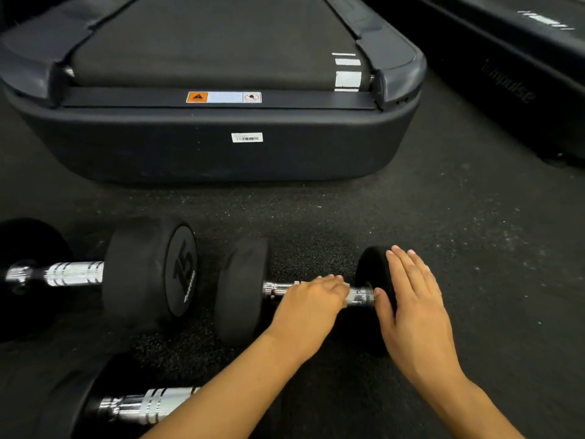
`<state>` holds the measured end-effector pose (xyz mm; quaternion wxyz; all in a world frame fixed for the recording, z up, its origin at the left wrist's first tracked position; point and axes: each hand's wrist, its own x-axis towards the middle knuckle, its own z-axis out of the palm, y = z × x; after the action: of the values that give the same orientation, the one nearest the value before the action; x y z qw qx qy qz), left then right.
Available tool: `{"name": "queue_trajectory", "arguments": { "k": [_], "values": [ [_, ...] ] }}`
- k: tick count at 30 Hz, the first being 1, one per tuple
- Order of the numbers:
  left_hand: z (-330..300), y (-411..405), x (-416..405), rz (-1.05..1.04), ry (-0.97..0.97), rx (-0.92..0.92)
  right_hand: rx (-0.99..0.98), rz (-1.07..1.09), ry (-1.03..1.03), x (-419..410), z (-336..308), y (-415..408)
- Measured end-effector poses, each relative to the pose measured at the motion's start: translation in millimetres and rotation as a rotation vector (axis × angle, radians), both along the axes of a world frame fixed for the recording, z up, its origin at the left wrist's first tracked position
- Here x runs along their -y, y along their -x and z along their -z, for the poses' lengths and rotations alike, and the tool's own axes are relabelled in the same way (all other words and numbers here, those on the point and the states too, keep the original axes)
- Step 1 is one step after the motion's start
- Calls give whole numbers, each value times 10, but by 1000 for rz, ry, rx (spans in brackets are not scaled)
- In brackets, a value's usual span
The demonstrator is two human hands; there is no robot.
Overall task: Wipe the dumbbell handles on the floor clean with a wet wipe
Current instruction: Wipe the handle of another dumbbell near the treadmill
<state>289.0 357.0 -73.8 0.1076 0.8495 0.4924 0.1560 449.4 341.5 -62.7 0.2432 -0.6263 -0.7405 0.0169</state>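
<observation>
On the black gym floor (443, 217), the left hand (311, 301) lay flat-fingered on a dumbbell handle (359, 294); the right hand (411, 299) rested open against its end weight (372, 267).

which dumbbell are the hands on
The small dumbbell on the right: both hands touch it. The 15 dumbbell and near dumbbell lie untouched.

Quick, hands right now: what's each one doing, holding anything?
Left hand: fingers straight, lying on the dumbbell handle; no wipe visible.
Right hand: open, flat against the dumbbell's right end weight, holding nothing.
</observation>
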Motion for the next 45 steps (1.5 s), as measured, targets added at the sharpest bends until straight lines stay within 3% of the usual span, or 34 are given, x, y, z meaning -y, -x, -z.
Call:
{"name": "queue_trajectory", "arguments": {
  "k": [4, 8, 11, 13, 17, 19, 23, 26, 28, 33, 36, 40, 45],
  "values": [
    [133, 133, 86, 22, -156, 20, 15, -32, -12, -4, -4, -29],
    [24, 72, 5, -37, -65, 43, 16, -10, 1, -23, -8, -12],
    [-109, 90, 6, -256, 61, -35, 20, -16, 6, -27, -23, -20],
    [-60, 83, 56, -347, 37, -57, 19, -23, 9, -24, -15, -27],
    [-88, -9, -20, -255, 130, 71, 31, -1, 4, -30, -18, -4],
    [-89, 19, -122, -224, 190, 48, 40, 2, 4, -32, -19, -1],
    [-49, 48, -15, -156, 67, 80, 41, -15, 0, -26, -22, -21],
    [-60, 65, -107, -93, 133, 39, 47, -7, 5, -40, -35, -6],
    [-115, 87, -220, -134, 213, -36, 50, -4, 9, -47, -41, -4],
    [-105, 62, -42, -135, 131, -31, 42, -16, 17, -35, -47, -20],
    [-138, 88, -160, -184, 194, -33, 58, -16, 20, -51, -42, -18],
    [-170, 107, -78, -275, 132, -165, 56, -17, 18, -43, -50, -22],
    [-192, 47, -32, -265, 113, -108, 72, -4, 7, -45, -42, -10]
  ]
}}
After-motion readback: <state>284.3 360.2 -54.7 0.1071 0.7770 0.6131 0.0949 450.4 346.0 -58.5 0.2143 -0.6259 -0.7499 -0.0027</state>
